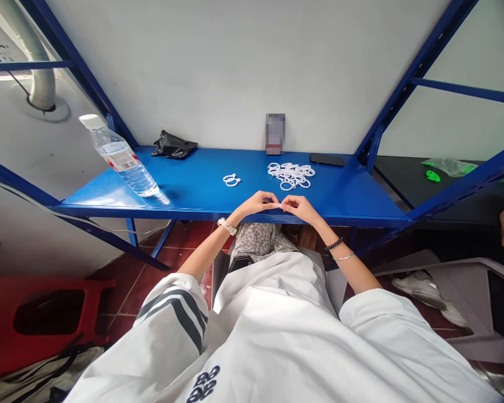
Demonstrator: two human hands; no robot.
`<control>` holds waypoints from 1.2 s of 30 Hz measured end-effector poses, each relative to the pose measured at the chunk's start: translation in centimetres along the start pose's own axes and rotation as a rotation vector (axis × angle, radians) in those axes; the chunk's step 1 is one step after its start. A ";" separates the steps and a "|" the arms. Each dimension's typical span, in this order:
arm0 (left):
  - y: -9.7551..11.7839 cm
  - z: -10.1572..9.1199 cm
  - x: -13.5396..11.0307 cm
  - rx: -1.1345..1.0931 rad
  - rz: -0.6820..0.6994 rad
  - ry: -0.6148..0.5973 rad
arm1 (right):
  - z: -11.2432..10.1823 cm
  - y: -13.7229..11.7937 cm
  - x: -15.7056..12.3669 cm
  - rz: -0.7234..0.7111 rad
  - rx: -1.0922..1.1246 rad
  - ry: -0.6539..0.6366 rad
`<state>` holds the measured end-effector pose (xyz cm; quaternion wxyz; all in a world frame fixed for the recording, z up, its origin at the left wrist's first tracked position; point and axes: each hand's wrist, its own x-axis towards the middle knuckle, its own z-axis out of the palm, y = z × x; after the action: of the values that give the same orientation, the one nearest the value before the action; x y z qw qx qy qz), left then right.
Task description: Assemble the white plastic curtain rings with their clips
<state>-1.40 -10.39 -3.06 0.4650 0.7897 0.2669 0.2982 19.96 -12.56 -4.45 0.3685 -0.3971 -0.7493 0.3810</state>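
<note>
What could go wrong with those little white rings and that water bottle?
The small white piece between the left hand and right hand might slip and fall, because it's at the blue table's front edge. The water bottle stands near that edge too, so a bump might knock it off.

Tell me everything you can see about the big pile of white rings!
The pile of white rings is a loose, tangled heap of thin, smooth loops that look like plastic. Many overlap, so I can't count them. Some lie nearly flat, and blue shows through the gaps. The heap rests on the blue table, just beyond the right hand, which isn't touching it. Small details on each ring are too tiny to tell.
</note>
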 end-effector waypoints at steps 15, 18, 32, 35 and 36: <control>0.1 0.0 0.1 -0.001 -0.004 -0.003 | -0.4 -0.5 0.1 0.018 0.057 -0.047; 0.1 0.0 0.1 -0.003 0.005 0.002 | -0.5 -0.5 0.2 0.016 0.072 -0.045; 0.3 0.0 -0.1 0.025 -0.006 0.002 | -0.6 -0.6 0.3 0.034 0.054 -0.085; 0.4 0.0 -0.2 0.020 -0.004 0.002 | -0.6 -0.5 0.3 0.037 0.055 -0.086; 0.5 0.0 -0.2 0.018 -0.006 0.002 | -0.6 -0.5 0.3 0.037 0.056 -0.085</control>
<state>-1.46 -10.69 -2.66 0.4583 0.7929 0.2722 0.2952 20.23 -12.29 -3.69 0.3401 -0.3837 -0.7458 0.4253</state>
